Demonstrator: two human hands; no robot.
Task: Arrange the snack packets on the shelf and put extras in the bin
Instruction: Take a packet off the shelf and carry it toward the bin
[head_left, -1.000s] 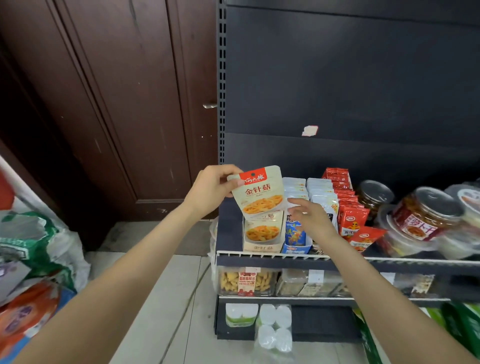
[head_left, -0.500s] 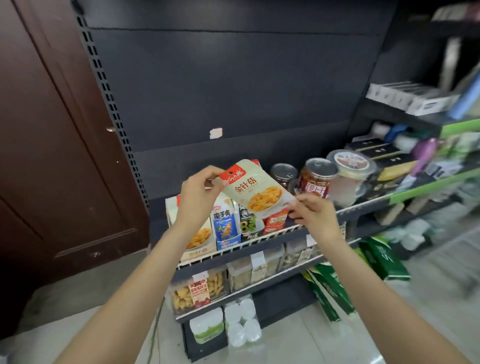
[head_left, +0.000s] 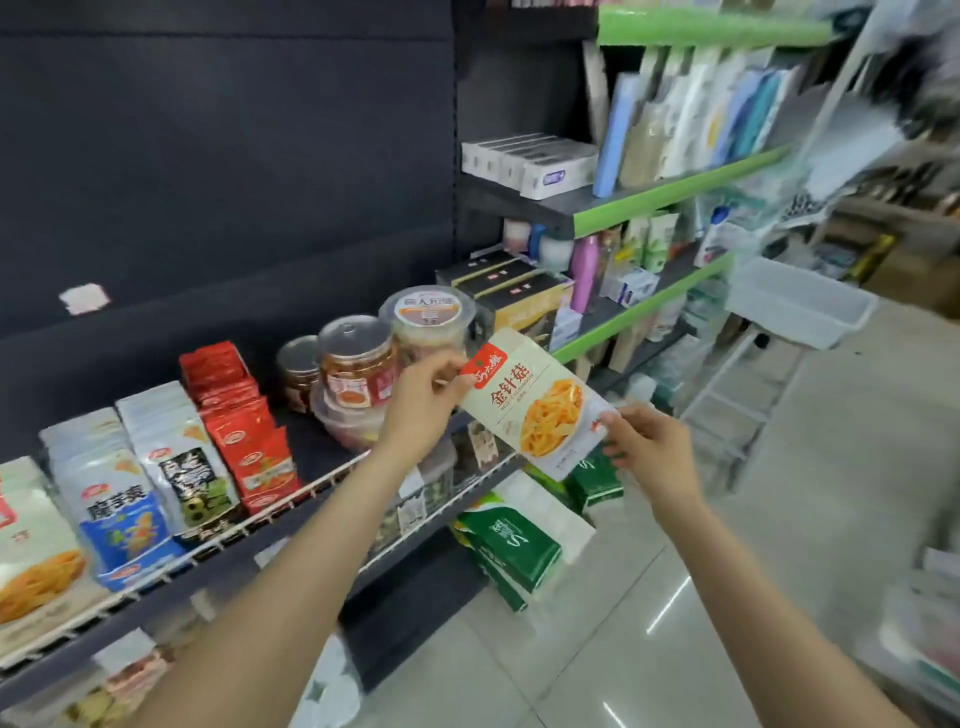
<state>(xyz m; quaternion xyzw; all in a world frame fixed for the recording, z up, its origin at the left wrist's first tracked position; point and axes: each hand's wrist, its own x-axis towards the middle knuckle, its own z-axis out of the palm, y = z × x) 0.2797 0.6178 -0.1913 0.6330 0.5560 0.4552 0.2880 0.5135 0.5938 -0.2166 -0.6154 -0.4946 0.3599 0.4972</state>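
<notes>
Jars (head_left: 356, 364) crowd shelf (head_left: 332, 470); bin (head_left: 800, 301) stands unobstructed.

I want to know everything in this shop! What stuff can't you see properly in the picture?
Head view only:
- Right-side shelves: motion blur smears the goods.
- White bin: its wall hides the inside.
- Snack packet: the small print is too tiny to read; the left hand and right hand cover its corners.
- Far-left packets: cut off by the picture edge.

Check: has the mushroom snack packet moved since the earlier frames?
Yes. The mushroom packet went right along the shelf, from above the leftmost packet row to past the jars.
</notes>
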